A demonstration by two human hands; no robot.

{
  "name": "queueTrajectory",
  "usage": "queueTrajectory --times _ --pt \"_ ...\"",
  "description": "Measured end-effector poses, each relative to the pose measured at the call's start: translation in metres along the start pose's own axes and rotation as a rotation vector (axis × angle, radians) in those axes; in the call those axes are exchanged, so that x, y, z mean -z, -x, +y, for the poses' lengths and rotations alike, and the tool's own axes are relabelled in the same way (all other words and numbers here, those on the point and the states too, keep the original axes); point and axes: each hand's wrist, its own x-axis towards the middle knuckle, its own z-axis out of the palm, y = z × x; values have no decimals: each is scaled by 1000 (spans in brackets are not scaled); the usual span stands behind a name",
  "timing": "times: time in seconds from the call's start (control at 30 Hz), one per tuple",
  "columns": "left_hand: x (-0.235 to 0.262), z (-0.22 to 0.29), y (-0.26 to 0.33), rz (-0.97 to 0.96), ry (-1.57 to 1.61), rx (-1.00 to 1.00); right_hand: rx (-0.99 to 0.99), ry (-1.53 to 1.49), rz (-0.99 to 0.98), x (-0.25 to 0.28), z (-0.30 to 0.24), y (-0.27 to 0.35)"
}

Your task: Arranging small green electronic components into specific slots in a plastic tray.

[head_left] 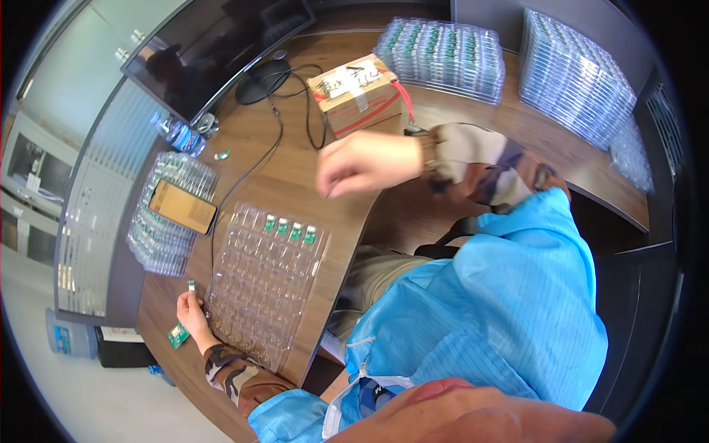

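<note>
My left hand [193,316] pinches a small green circuit board [191,285] upright between thumb and fingers, beside the left edge of a clear plastic blister tray [258,284]. A short row of small green boards [296,231] fills pockets at the tray's far end; many other pockets hold nothing. Another green board [177,335] lies on the table next to my left wrist. My right hand [362,164] is raised above the table, in front of a cardboard box [362,100]. Its fingers are curled together and slightly blurred; whatever they hold is too small to make out.
On the left, a phone [183,207] lies on stacked filled trays [159,247], near a water bottle [177,134]. A black cable [251,171] crosses the table from the monitor [214,55]. Tall tray stacks [443,63] [572,81] stand at the back right. One loose board [222,155] lies near the bottle.
</note>
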Motion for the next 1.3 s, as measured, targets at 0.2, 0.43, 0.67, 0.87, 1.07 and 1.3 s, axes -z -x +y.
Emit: queueTrajectory --times 0.2,0.43,0.67,0.87,1.07,1.3 --pt "-5 -2 -8 -60 -32 -17 -559 237 414 68 0 130" --pt "-4 1 -12 -71 -72 7 -764 448 1078 189 85 192" --pt "-6 1 -9 -58 -75 22 -1356 984 1041 231 140 229" --pt "-5 1 -7 -50 -73 36 -1537 1052 1000 229 151 255" --pt "-2 -4 -9 -54 -93 20 -1587 881 1058 224 149 251" --pt "-3 -5 -9 -52 -88 37 -1571 794 1104 227 153 254"
